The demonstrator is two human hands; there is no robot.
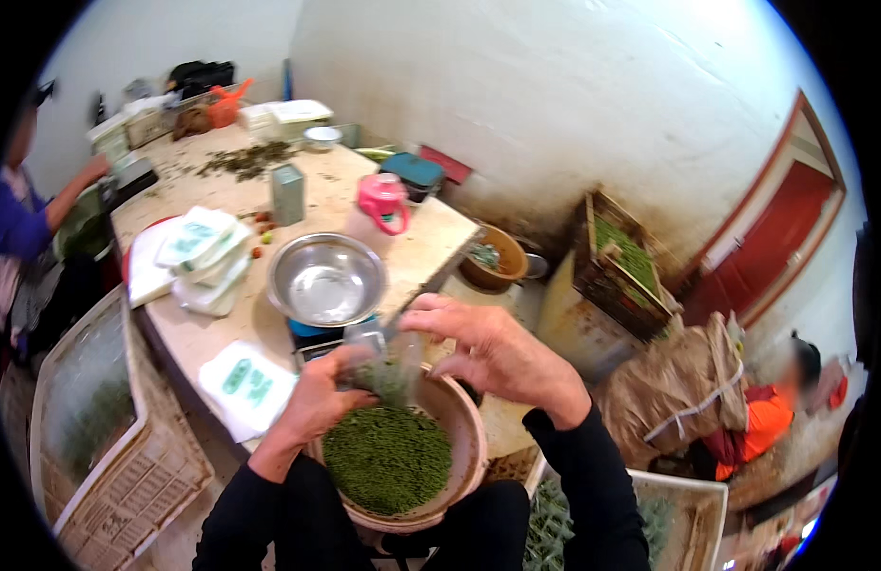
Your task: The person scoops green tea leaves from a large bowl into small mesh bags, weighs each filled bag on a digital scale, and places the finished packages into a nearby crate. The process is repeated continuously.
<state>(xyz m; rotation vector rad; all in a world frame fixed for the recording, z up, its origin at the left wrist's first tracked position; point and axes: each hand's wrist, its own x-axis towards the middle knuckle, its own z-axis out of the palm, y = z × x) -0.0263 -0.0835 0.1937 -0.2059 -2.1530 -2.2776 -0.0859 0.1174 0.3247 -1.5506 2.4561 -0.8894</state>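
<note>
A clear plastic bag (390,378) with some green bits in it hangs over a round tub (472,435) holding a heap of small green leaf buds (387,460). My left hand (326,389) grips the bag's left side. At the bag's upper right is my right hand (483,342), its fingers curled and apart; whether they touch the film is blurred. Behind my hands, a steel bowl (328,280) rests on a blue scale (308,334) at the table edge. White printed bags (246,385) lie left of the scale.
The table (255,285) also carries a pink-lidded jug (382,203), a metal tin (288,194) and stacked white bags (205,250). Foam boxes (137,442) flank me. A co-worker in blue (19,221) sits far left, another in orange (761,428) at right beside a big sack (676,385).
</note>
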